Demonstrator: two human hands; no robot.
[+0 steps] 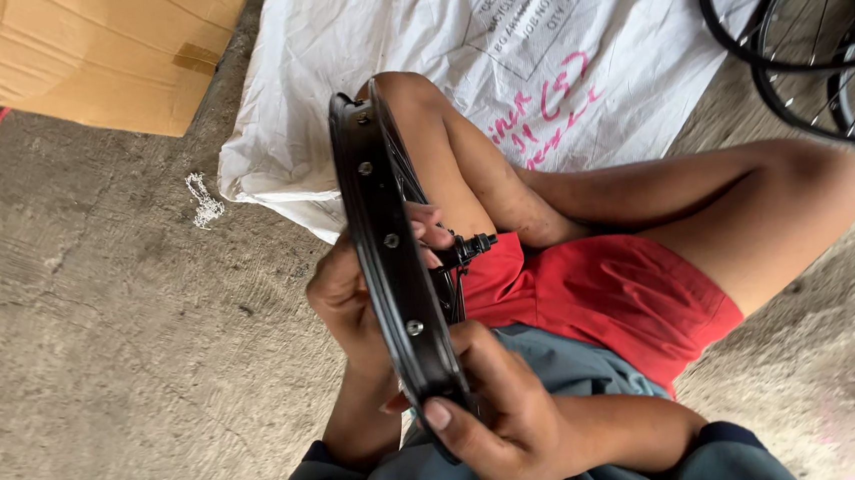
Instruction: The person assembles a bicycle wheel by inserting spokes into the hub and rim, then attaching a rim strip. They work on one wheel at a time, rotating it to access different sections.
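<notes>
Rim: black wheel rim, edge-on between both hands; long axis runs away from the body
Left hand: closed on rim's side
Right hand: gripping near end

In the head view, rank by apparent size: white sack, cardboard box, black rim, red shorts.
1. white sack, largest.
2. and 3. cardboard box and red shorts: look alike, and the box is cut off by the frame, so unranked.
4. black rim, seen edge-on and near the camera, looks narrowest.
</notes>
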